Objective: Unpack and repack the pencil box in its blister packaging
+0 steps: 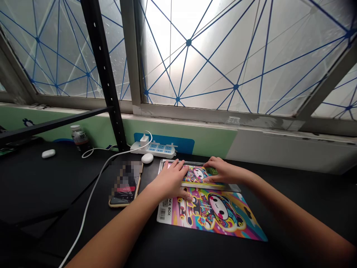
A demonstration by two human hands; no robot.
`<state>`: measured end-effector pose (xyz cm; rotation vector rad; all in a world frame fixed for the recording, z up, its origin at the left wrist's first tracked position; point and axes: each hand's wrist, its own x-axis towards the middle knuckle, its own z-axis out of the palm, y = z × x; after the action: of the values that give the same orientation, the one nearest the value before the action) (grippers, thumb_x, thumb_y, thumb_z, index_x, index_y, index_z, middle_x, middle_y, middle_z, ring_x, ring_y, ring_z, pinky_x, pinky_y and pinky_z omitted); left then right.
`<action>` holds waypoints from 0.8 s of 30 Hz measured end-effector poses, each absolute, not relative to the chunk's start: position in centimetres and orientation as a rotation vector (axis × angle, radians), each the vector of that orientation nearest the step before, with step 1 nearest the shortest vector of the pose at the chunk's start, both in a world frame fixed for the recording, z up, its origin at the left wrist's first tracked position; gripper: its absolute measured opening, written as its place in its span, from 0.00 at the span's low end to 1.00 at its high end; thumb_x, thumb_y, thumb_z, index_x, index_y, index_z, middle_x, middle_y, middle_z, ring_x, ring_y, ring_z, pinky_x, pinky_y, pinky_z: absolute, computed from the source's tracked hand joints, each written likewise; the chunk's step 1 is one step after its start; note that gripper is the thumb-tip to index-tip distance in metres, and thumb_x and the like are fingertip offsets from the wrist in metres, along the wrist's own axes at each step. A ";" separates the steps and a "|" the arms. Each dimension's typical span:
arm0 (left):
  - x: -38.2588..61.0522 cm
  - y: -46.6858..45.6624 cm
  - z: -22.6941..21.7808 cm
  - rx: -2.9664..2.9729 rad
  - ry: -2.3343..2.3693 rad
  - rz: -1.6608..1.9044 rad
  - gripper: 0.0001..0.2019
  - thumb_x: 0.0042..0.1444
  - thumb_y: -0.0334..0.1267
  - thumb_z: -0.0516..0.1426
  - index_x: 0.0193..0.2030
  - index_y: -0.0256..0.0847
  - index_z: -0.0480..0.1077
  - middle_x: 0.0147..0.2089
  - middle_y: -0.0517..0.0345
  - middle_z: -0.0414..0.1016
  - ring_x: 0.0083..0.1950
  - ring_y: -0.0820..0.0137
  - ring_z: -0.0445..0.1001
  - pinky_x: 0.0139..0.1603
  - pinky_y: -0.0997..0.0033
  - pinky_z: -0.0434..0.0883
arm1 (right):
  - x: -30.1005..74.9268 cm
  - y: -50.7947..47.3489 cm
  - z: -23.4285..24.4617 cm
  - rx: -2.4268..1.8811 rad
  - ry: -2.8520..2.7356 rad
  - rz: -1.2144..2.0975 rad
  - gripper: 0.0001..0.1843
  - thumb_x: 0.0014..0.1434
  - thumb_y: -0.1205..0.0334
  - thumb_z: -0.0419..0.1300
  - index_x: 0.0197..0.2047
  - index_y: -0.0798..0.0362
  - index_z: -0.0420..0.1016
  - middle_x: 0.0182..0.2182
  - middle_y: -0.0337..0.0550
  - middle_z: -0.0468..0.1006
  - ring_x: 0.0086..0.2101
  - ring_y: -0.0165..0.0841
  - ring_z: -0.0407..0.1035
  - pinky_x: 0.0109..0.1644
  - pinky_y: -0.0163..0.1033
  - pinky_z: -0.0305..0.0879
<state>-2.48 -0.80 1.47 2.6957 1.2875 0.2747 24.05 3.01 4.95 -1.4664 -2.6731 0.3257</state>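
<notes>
A colorful printed card (223, 214) with a cartoon character, a barcode and lettering ending in "NCIL BOX" lies on the black table. Along its far edge sits a clear plastic tray (234, 188) holding a pencil box (195, 174) with matching artwork. My left hand (171, 182) rests with fingers spread across the left end of the tray and box, its thumb on the card. At the right part of the box, my right hand (223, 171) is curled, with thumb at the near edge and fingertips at the far edge. My palms cover parts of the tray.
Left of the card are a phone (126, 186) and a white earbud case (147, 158). A power strip (160, 149) with a charger stands by the wall; its white cable (93, 190) runs toward me. Farther left are a bottle (79, 136), a white object (48, 153) and a black metal post (104, 70).
</notes>
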 end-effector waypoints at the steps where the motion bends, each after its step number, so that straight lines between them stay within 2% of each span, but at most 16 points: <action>1: -2.6 -0.8 1.5 2.698 1.288 0.281 0.51 0.46 0.70 0.60 0.71 0.44 0.53 0.76 0.40 0.48 0.75 0.43 0.44 0.68 0.32 0.47 | 23.9 3.4 5.0 -1.466 -2.676 0.309 0.30 0.50 0.35 0.65 0.48 0.48 0.78 0.45 0.50 0.75 0.47 0.48 0.71 0.48 0.48 0.72; 6: -3.4 -0.9 2.2 2.741 1.270 0.365 0.49 0.48 0.72 0.57 0.71 0.47 0.54 0.75 0.44 0.53 0.74 0.44 0.49 0.69 0.31 0.44 | 23.3 3.6 4.7 -1.499 -2.595 0.140 0.27 0.43 0.38 0.71 0.39 0.48 0.76 0.42 0.48 0.76 0.45 0.49 0.70 0.47 0.50 0.70; 9: -3.9 -0.8 2.9 2.763 1.313 0.480 0.45 0.53 0.72 0.53 0.71 0.47 0.55 0.73 0.46 0.56 0.73 0.46 0.53 0.70 0.32 0.40 | 23.1 2.1 4.3 -1.521 -2.499 0.027 0.27 0.44 0.42 0.72 0.42 0.49 0.73 0.43 0.48 0.76 0.45 0.49 0.70 0.48 0.52 0.67; 11: -4.3 -0.5 3.3 2.764 1.407 0.567 0.40 0.59 0.68 0.52 0.71 0.46 0.55 0.71 0.46 0.62 0.70 0.49 0.59 0.71 0.33 0.39 | 22.8 0.7 4.0 -1.540 -2.432 -0.030 0.26 0.46 0.46 0.72 0.44 0.49 0.71 0.43 0.48 0.77 0.45 0.49 0.70 0.51 0.53 0.66; 13: -4.7 -0.2 3.8 2.773 1.484 0.594 0.33 0.62 0.60 0.55 0.68 0.45 0.60 0.65 0.47 0.70 0.65 0.51 0.67 0.71 0.36 0.41 | 22.6 -0.6 3.7 -1.494 -2.381 -0.105 0.23 0.50 0.50 0.70 0.44 0.50 0.70 0.43 0.48 0.78 0.45 0.48 0.71 0.53 0.53 0.64; 15: -4.8 -0.3 4.5 2.821 1.515 0.584 0.24 0.62 0.54 0.59 0.60 0.46 0.68 0.58 0.50 0.76 0.59 0.54 0.72 0.71 0.39 0.44 | 22.5 -1.8 3.7 -1.344 -2.355 -0.213 0.16 0.56 0.54 0.67 0.44 0.50 0.70 0.42 0.47 0.79 0.44 0.46 0.71 0.54 0.52 0.64; 18: -4.6 -1.5 5.7 2.953 1.525 0.694 0.14 0.61 0.48 0.61 0.49 0.45 0.73 0.52 0.53 0.78 0.55 0.56 0.72 0.71 0.42 0.48 | 23.0 -3.9 4.0 -1.065 -2.299 -0.421 0.11 0.64 0.59 0.60 0.49 0.52 0.70 0.43 0.49 0.79 0.44 0.44 0.72 0.53 0.50 0.64; 21: -4.2 -4.5 6.1 3.066 1.460 0.913 0.12 0.62 0.44 0.61 0.49 0.43 0.72 0.52 0.51 0.76 0.54 0.55 0.71 0.69 0.43 0.53 | 24.6 -6.9 4.0 -0.913 -2.238 -0.618 0.17 0.66 0.62 0.58 0.58 0.50 0.68 0.45 0.50 0.78 0.45 0.43 0.72 0.52 0.50 0.65; 24: -4.3 -8.0 4.5 3.196 1.240 1.056 0.12 0.63 0.40 0.59 0.52 0.41 0.71 0.50 0.50 0.76 0.50 0.58 0.72 0.63 0.47 0.61 | 27.0 -10.1 2.6 -0.719 -2.290 -0.729 0.23 0.65 0.68 0.58 0.63 0.52 0.65 0.44 0.49 0.79 0.44 0.41 0.72 0.53 0.49 0.66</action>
<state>-4.34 -7.97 4.50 3.1964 1.2400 1.0560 27.01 -10.12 2.65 -0.7190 -2.2898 -0.7285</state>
